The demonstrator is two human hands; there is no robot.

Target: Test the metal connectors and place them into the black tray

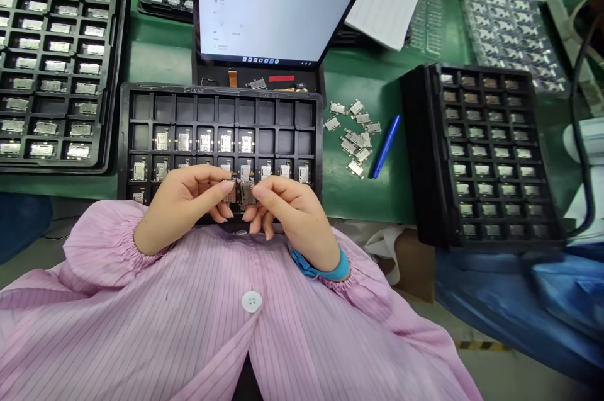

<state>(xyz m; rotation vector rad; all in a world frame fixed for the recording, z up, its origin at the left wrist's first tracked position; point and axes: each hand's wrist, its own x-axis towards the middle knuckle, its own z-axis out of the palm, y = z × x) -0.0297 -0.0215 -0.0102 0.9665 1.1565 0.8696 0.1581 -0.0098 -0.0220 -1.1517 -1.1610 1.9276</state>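
Close to my body, over the near edge of a black compartment tray (221, 91), both hands meet. My left hand (191, 196) pinches a small silver electronic module (229, 194) between thumb and fingers. Between the thumb and fingers of my right hand (290, 209) is another small silver module (247, 194), held upright beside the first. Whether the two touch, I cannot tell. A blue band (325, 267) circles my right wrist. Silver modules (205, 140) sit singly in several of the tray's middle compartments; my hands hide part of its near rows.
Loose modules (356, 140) lie scattered right of the tray, beside a blue pen (387, 146). Filled black tray stacks stand at left (113, 67) and right (419, 155). Behind are a screen (274, 7), paper (384, 4) and a clear plastic tray (514, 36).
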